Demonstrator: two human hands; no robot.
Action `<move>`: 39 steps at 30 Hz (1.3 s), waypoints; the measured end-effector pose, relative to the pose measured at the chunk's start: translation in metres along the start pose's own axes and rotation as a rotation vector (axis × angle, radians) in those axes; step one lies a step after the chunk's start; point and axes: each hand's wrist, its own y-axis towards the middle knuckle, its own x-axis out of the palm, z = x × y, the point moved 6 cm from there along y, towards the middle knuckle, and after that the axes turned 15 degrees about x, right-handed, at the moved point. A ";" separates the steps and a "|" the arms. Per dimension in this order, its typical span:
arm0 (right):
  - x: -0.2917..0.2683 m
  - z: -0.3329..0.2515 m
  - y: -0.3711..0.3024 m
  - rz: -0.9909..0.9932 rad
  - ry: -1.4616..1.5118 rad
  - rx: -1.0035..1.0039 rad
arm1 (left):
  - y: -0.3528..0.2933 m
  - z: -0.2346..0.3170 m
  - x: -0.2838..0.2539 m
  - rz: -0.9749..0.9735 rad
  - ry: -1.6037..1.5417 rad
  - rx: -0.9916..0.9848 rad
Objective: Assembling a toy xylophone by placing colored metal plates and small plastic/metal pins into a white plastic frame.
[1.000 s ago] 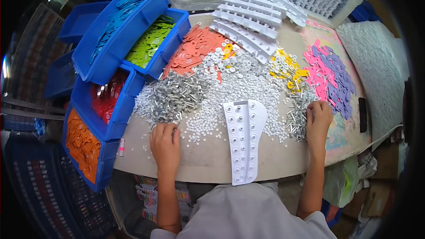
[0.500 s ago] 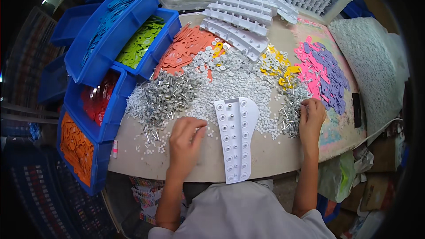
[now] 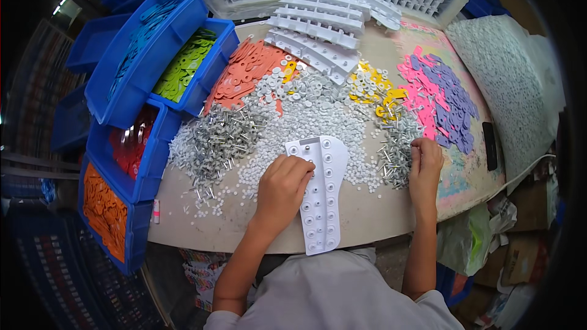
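A white plastic panel (image 3: 330, 208) with rows of round cups and a curved right side lies in front of me, its lower end at the table edge. Over its upper left part is my left hand (image 3: 281, 190), thumb and fingers pinched together; whatever they hold is too small to make out. My right hand (image 3: 426, 168) rests at the edge of a small heap of metal pins (image 3: 396, 150), fingers bent and drawn together, their grip not showing clearly. Small white plastic discs (image 3: 312, 113) spread behind the panel. A larger heap of metal pins (image 3: 223, 131) lies to the left.
Blue bins (image 3: 137, 192) at left hold blue, green, red and orange flat pieces. Coral pieces (image 3: 247, 70), yellow pieces (image 3: 373, 82), pink pieces (image 3: 422, 79) and purple pieces (image 3: 455, 107) lie loose. White racks (image 3: 324, 21) stack behind; a dark phone-like slab (image 3: 490, 146) lies right.
My left hand has moved right, from beside the white panel to over its upper left part. The right hand stays by the pins with little change.
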 end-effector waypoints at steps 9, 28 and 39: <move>-0.004 -0.004 -0.002 -0.007 0.254 0.055 | 0.001 0.008 0.005 -0.044 0.060 0.065; 0.040 -0.109 -0.094 -1.053 1.076 0.286 | -0.037 0.031 0.002 0.117 -0.381 -0.166; 0.031 -0.122 -0.083 -0.635 0.540 -0.156 | -0.076 0.008 -0.030 0.198 -0.287 -0.373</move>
